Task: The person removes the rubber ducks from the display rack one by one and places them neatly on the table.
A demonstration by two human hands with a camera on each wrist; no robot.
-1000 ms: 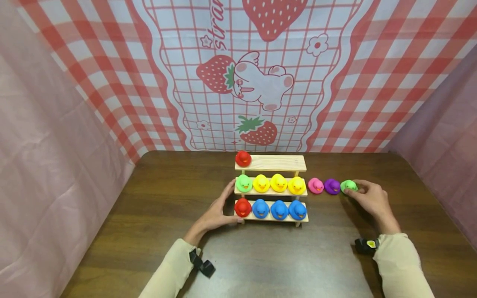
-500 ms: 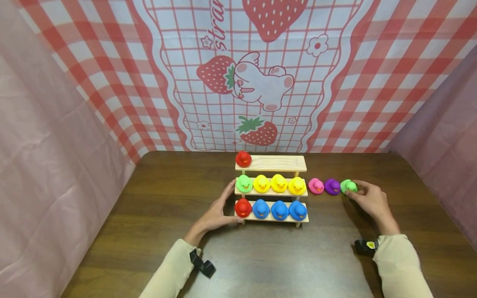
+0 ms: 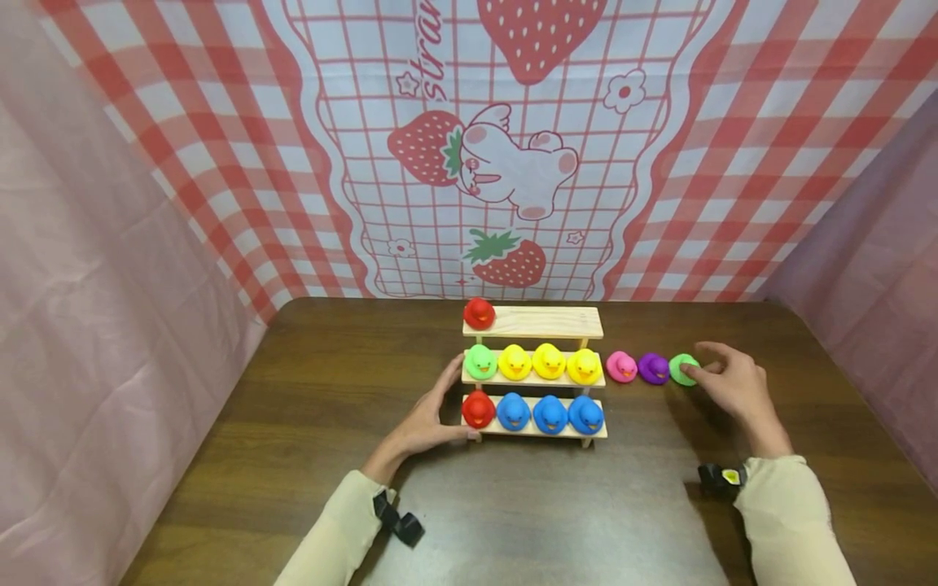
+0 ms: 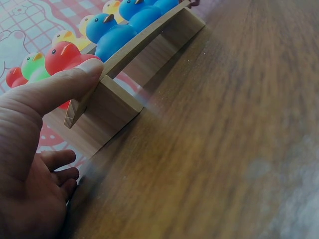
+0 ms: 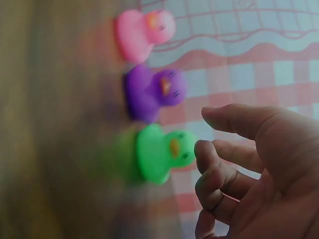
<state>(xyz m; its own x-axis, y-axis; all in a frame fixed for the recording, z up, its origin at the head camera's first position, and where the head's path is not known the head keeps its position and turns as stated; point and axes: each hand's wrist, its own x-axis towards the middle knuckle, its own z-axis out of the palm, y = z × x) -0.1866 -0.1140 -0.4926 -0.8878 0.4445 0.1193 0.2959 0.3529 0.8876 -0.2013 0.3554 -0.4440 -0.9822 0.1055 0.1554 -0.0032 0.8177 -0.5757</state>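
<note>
A three-tier wooden rack [image 3: 548, 322] carries rubber ducks in the head view: one red on top, a green and three yellow in the middle, a red and three blue below. My left hand [image 3: 421, 422] grips the rack's left end; its thumb [image 4: 75, 82] lies on the bottom shelf beside the red duck [image 4: 65, 59]. Right of the rack, pink [image 3: 621, 366], purple [image 3: 653, 368] and green [image 3: 680, 371] ducks stand in a row on the table. Beside the green duck [image 5: 154, 154], my right hand [image 5: 289, 169] has its fingers apart and holds nothing.
The brown wooden table [image 3: 572, 505] extends around the rack. Behind it hangs a red-and-white checked cloth [image 3: 264, 187] with strawberries. Pink curtains flank the left side [image 3: 110, 309] and right side [image 3: 865, 244].
My right hand has loosened from the green duck, its fingers lifting and spreading to the right. The left hand and the rack have not visibly moved.
</note>
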